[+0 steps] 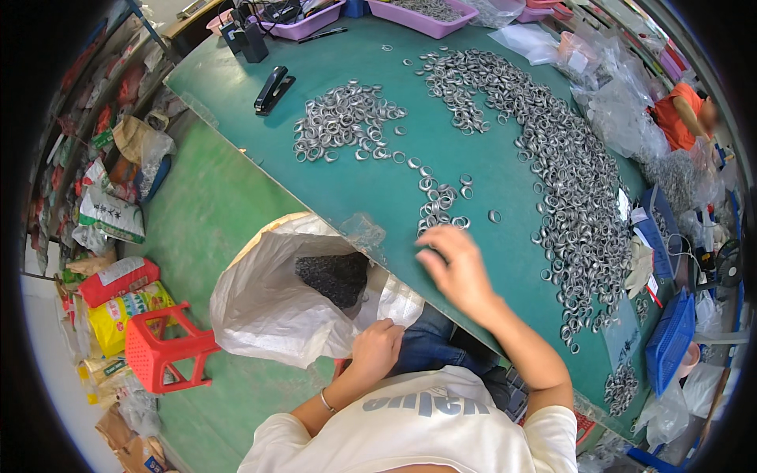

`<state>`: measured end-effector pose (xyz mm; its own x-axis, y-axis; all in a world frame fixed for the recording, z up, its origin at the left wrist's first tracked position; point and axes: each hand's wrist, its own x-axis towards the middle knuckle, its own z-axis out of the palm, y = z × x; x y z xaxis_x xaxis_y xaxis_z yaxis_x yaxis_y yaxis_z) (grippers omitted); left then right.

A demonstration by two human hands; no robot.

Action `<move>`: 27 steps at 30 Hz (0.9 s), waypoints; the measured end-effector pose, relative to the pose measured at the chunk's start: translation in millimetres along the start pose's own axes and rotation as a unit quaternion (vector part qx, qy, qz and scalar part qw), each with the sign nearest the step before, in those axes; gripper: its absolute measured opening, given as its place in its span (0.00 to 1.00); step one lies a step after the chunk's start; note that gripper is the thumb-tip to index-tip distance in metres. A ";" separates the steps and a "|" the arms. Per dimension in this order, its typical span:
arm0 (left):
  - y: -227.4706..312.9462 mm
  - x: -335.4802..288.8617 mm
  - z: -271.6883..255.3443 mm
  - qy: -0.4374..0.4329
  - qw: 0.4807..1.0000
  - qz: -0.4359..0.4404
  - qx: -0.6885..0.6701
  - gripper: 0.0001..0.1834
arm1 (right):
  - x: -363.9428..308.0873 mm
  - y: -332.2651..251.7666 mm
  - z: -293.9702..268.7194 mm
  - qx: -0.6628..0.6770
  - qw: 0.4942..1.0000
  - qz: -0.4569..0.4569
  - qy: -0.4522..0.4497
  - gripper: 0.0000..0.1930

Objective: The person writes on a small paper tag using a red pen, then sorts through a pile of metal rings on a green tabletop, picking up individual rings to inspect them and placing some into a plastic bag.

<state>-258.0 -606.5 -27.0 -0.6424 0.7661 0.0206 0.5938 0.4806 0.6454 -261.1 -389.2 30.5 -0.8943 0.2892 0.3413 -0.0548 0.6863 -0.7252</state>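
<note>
My left hand (377, 347) is closed on the rim of a large white woven sack (276, 284), which gapes beside the table edge. Inside the sack lies a dark, grainy mass (333, 277), too small in detail to name. My right hand (459, 272) is over the table with thumb and fingers apart, slightly blurred, and no held thing shows. Just beyond its fingertips is a small cluster of grey metal rings (438, 203); whether they touch is unclear. A larger ring pile (341, 118) lies farther off, and a long curved band of rings (564, 181) spreads along the right.
A black stapler (274, 91) lies on the green table (378, 67). Purple trays (426, 17) stand at the far edge. Blue baskets (670, 339) are at the right, a person in orange (680, 114) beyond. Left on the floor stands a red stool (165, 351) beside bags.
</note>
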 end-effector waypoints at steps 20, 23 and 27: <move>-2.2 -1.1 4.9 -0.007 1.000 -0.003 -0.003 0.03 | -4.2 -11.9 -2.3 0.238 0.939 0.223 -0.110 0.04; -0.1 0.6 4.8 -0.004 1.000 0.002 -0.005 0.04 | -8.8 -24.2 24.3 0.217 0.952 0.139 -0.167 0.10; 0.2 -0.8 5.3 0.005 1.000 0.004 -0.007 0.04 | -7.8 -25.6 14.0 0.161 0.970 0.138 -0.123 0.12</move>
<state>-254.8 -604.8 -31.0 -0.6429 0.7652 0.0332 0.5916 0.4685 0.6561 -258.9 -418.3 38.0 -0.9713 0.2372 -0.0161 0.1011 0.3508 -0.9310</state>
